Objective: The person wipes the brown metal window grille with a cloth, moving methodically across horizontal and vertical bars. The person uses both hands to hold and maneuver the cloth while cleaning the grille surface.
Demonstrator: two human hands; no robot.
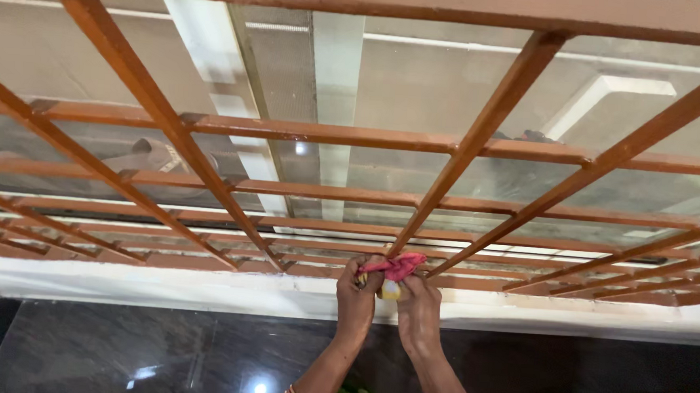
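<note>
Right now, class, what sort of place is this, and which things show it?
Probably a home window. A brown metal grille covers glass panes above a white sill; the left hand and right hand press a pink cloth to a bar.

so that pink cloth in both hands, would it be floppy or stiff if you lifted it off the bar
Probably floppy: the pink cloth bunches in soft folds where the left hand and right hand pinch it at the brown grille bar. Likely light, since fingertips alone hold it. It should neither roll nor slip.
</note>
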